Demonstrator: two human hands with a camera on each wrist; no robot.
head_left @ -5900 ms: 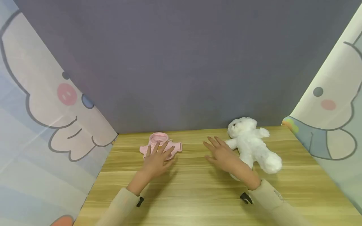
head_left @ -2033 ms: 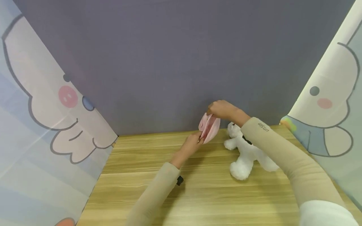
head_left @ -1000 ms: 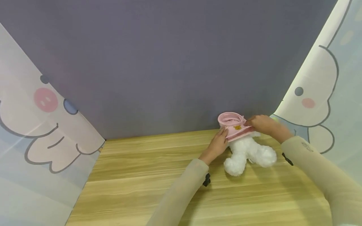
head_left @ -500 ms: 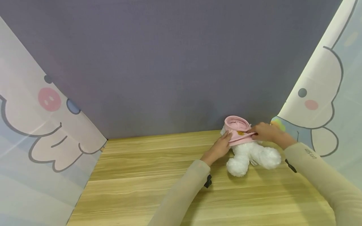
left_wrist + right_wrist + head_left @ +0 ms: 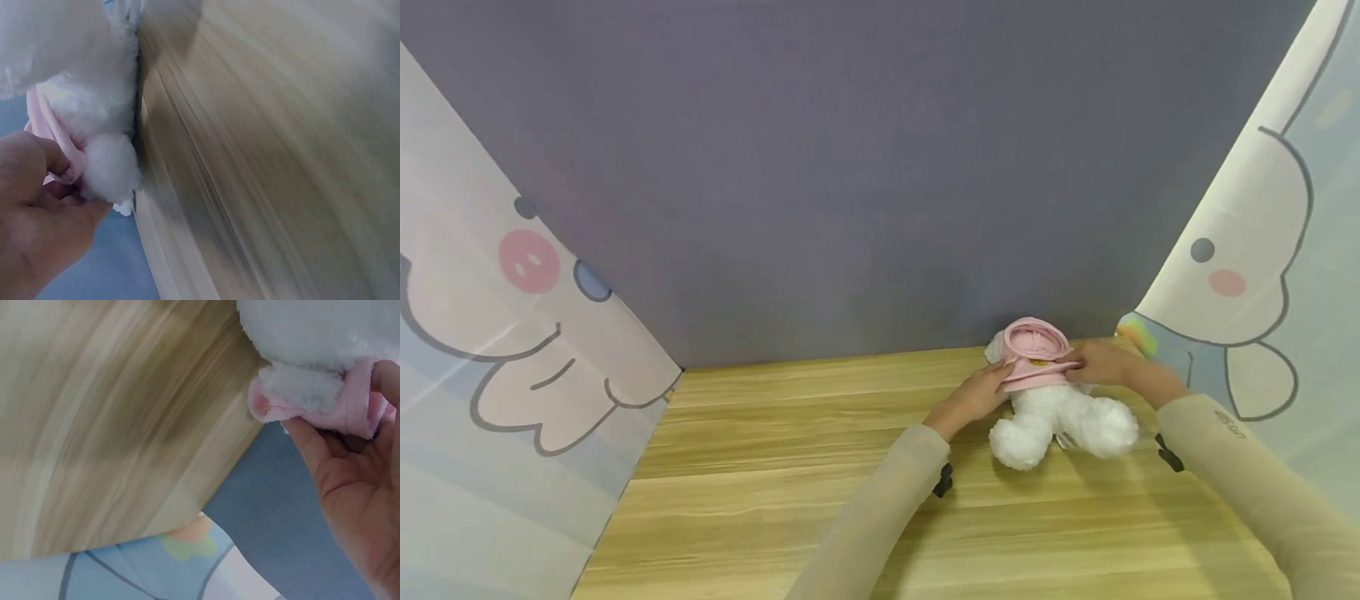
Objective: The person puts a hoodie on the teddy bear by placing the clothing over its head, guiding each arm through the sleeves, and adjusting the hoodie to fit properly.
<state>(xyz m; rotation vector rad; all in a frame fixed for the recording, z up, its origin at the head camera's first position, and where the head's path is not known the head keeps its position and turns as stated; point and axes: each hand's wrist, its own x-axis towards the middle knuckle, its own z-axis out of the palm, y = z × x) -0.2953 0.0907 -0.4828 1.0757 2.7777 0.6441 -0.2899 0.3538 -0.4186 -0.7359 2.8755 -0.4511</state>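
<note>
A white plush toy (image 5: 1037,417) lies on its back at the right rear of the table, legs toward me. Over its head and upper body sits a small pink hoodie (image 5: 1032,379) with a yellow-brown bear print; the head is mostly hidden beneath it. My left hand (image 5: 976,396) pinches the hoodie's left hem between thumb and fingers, and a fluffy paw (image 5: 112,165) shows beside the fingertips in the left wrist view. On the other side my right hand (image 5: 1108,365) pinches the hem, with white fur and a pink sleeve (image 5: 269,406) near the fingers.
The wood-grain table (image 5: 760,467) ends at a grey back panel (image 5: 850,208) right behind the plush. Cartoon-print curtains stand at the left (image 5: 482,275) and right (image 5: 1262,250) sides.
The hoodie was lifted from the table's left, carried right and brought over the plush toy's head. In the last second its hem has come down over the upper body, both hands still pinching it.
</note>
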